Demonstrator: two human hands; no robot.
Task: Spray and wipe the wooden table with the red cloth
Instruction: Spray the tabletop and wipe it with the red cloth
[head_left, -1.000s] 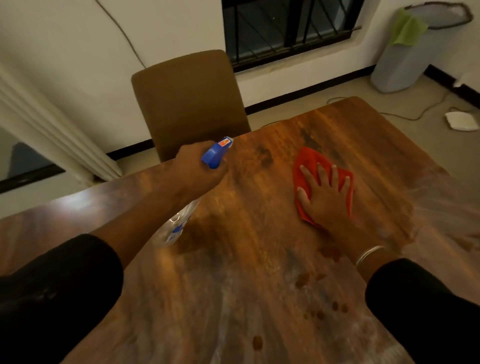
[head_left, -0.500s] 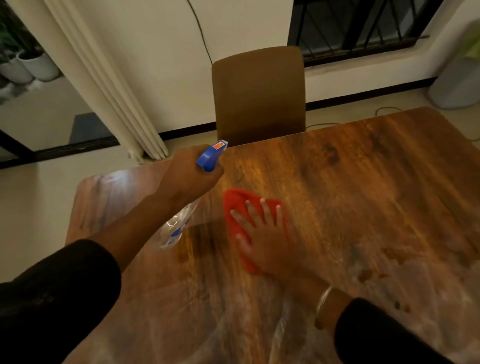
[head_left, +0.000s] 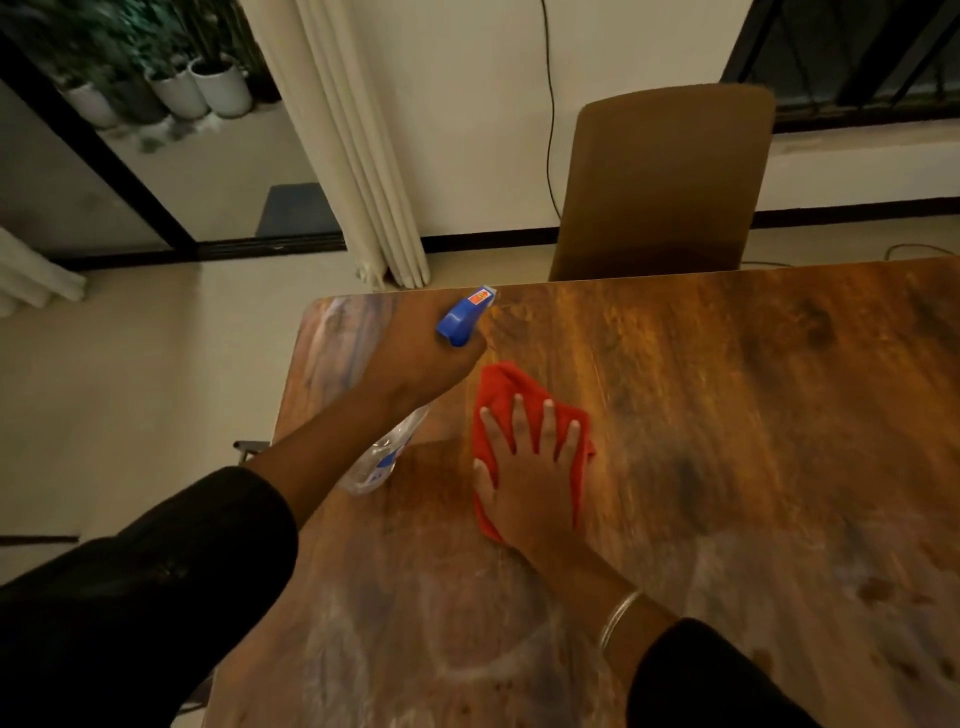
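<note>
Pressing flat on the red cloth (head_left: 524, 415), the right hand (head_left: 524, 493) lies palm down with its fingers (head_left: 545, 426) spread apart, pinning the cloth to the wooden surface (head_left: 753, 441) rather than gripping it. The cloth is bunched under the palm toward the left part of the surface, a little in from the far edge, with red showing beyond the fingertips and along both sides of the hand. A thin bangle (head_left: 618, 618) sits on the right wrist just above a dark sleeve (head_left: 717, 680).

Just to the left, the left hand (head_left: 421, 358) is clamped around the neck of a spray bottle (head_left: 384, 457). Its blue nozzle (head_left: 465, 314) sticks out past the knuckles and points toward the far right, while the clear body hangs below the wrist, held above the surface near its left edge. The left hand and the cloth are close together but not touching.

Pale, hazy streaks and curved smears cover the near part of the surface, with some small dark spots at the near right. A brown chair (head_left: 660, 182) stands at the far edge, against the wall. A cream curtain (head_left: 343, 140) hangs to its left, and white plant pots (head_left: 208, 88) show at the far left.
</note>
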